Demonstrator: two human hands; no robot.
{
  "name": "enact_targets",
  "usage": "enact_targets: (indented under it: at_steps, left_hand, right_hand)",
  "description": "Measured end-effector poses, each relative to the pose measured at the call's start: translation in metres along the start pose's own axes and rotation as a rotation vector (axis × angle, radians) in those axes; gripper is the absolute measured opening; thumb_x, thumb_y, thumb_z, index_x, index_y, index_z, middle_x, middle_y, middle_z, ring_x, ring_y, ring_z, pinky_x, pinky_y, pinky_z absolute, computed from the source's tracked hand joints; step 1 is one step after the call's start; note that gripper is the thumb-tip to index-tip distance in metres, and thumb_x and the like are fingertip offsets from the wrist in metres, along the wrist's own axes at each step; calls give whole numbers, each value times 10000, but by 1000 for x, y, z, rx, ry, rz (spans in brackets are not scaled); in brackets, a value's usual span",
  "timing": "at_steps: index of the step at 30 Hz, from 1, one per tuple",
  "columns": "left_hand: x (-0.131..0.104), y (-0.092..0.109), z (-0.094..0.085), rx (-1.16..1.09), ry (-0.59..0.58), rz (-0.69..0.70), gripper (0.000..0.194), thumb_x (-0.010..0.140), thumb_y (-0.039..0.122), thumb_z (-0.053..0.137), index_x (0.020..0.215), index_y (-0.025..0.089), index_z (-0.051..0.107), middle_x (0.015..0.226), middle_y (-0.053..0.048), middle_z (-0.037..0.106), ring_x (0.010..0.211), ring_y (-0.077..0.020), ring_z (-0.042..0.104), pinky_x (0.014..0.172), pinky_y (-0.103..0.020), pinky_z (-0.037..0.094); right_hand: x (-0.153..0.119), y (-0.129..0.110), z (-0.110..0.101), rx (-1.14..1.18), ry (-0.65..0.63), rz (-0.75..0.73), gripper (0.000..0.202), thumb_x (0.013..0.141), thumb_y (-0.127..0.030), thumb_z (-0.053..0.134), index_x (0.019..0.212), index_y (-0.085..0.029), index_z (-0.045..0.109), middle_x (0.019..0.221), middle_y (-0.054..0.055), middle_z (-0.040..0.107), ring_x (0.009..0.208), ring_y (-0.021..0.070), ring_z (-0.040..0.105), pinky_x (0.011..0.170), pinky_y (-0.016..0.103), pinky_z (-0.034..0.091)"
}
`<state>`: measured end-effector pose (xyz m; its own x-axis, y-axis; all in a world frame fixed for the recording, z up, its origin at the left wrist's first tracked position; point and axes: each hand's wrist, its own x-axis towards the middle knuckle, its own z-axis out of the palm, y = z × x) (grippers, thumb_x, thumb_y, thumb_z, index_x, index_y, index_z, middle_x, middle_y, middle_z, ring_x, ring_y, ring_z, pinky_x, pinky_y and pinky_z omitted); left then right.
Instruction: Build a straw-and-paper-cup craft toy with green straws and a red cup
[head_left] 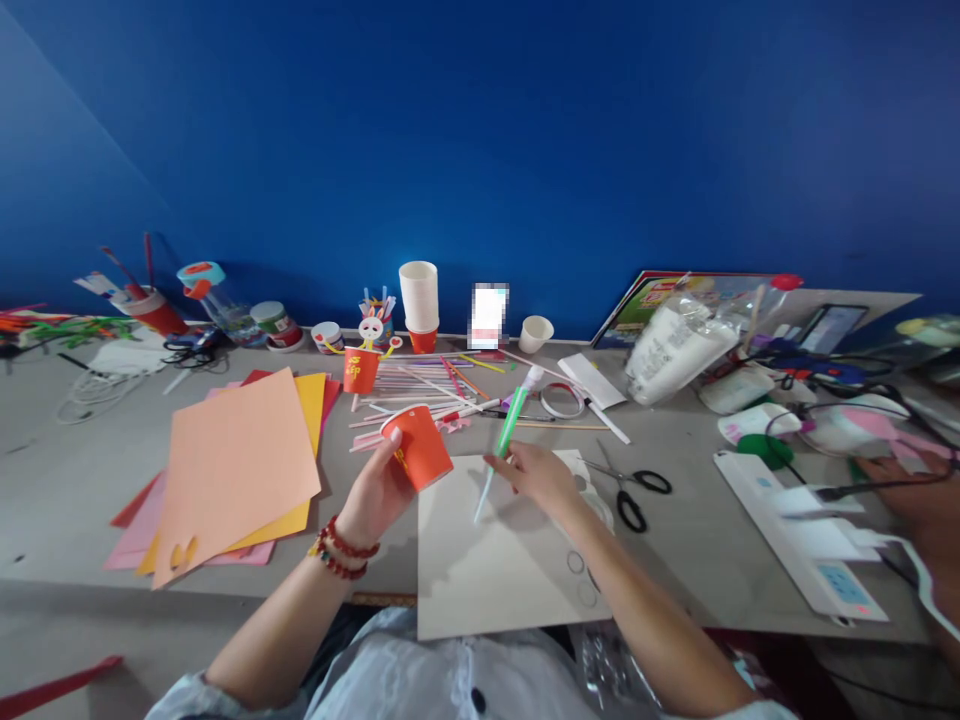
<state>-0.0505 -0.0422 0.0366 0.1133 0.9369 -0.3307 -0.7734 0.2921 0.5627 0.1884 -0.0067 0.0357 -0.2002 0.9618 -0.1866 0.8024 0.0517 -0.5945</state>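
Observation:
My left hand (382, 487) is wrapped round an orange-red paper cup (424, 448), which is tilted with its rim toward the upper left. In my right hand (541, 474) is a slim green pen-like tube (512, 418) with a white end on top and a thin white tip pointing down. That tip is over a sheet of white paper (480, 570) at the table's front edge. Circles are drawn on the sheet's right side, partly under my right forearm. Black-handled scissors (628, 490) lie open to the right of the sheet.
A rabbit-faced paper cup figure (362, 368) stands behind my left hand. Stacked white cups (419, 295), loose paper strips (416, 380) and coloured paper sheets (240, 460) lie around. A power strip (795, 540) lies right, near another person's hand (900, 485).

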Motion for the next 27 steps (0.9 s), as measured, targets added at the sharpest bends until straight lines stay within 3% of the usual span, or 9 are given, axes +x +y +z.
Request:
enact_targets:
  at_steps: [4, 8, 11, 15, 20, 24, 27]
  left_hand:
    - [-5, 3, 9, -66, -67, -14, 453, 919, 365, 592, 1322, 163, 555, 1177, -126, 713, 1125, -262, 664, 975, -391, 532]
    - [-7, 6, 13, -147, -49, -37, 456, 935, 368, 567, 1345, 172, 534, 1161, -130, 716, 1122, -269, 667, 958, -401, 542]
    - [-7, 6, 15, -201, -53, -96, 468, 942, 372, 555, 1363, 171, 516, 1169, -139, 711, 1113, -267, 670, 962, -415, 539]
    - [-6, 7, 19, -246, -61, -214, 516, 947, 429, 536, 1384, 157, 491, 1206, -160, 687, 1105, -259, 669, 941, -406, 547]
    - [-5, 8, 23, -292, -71, -251, 531, 922, 476, 564, 1356, 175, 511, 1171, -137, 688, 1045, -236, 688, 914, -368, 555]
    - [-5, 11, 27, -305, -80, -225, 551, 906, 523, 567, 1330, 173, 527, 1163, -134, 688, 1024, -228, 692, 901, -347, 560]
    - [-5, 12, 33, -310, -106, -234, 555, 905, 544, 555, 1315, 170, 537, 1177, -132, 685, 1030, -220, 688, 899, -328, 560]
  right_hand:
    - [-7, 30, -31, -138, 87, -52, 309, 952, -495, 457, 940, -263, 661, 794, 4, 739, 730, 195, 669, 578, 256, 366]
    - [-25, 89, -63, -529, 203, 45, 125, 874, -304, 561, 876, -211, 645, 954, 86, 739, 871, 258, 684, 648, 293, 420]
    - [-36, 123, -70, -739, 183, 40, 102, 842, -246, 581, 903, -188, 639, 969, 108, 720, 875, 282, 684, 666, 320, 433]
    - [-41, 137, -68, -832, 121, -60, 115, 831, -150, 532, 881, -186, 630, 925, 94, 709, 865, 258, 681, 708, 322, 454]
    - [-41, 152, -71, -768, 125, -118, 281, 778, -112, 523, 1032, -189, 617, 998, 109, 717, 902, 259, 687, 759, 331, 491]
    - [-42, 157, -81, -549, 337, -116, 261, 782, -217, 502, 1016, -195, 616, 939, 126, 698, 856, 288, 670, 749, 388, 515]
    - [-47, 130, -85, -209, 470, -117, 224, 799, -296, 501, 979, -212, 605, 929, 116, 678, 787, 264, 653, 692, 369, 526]
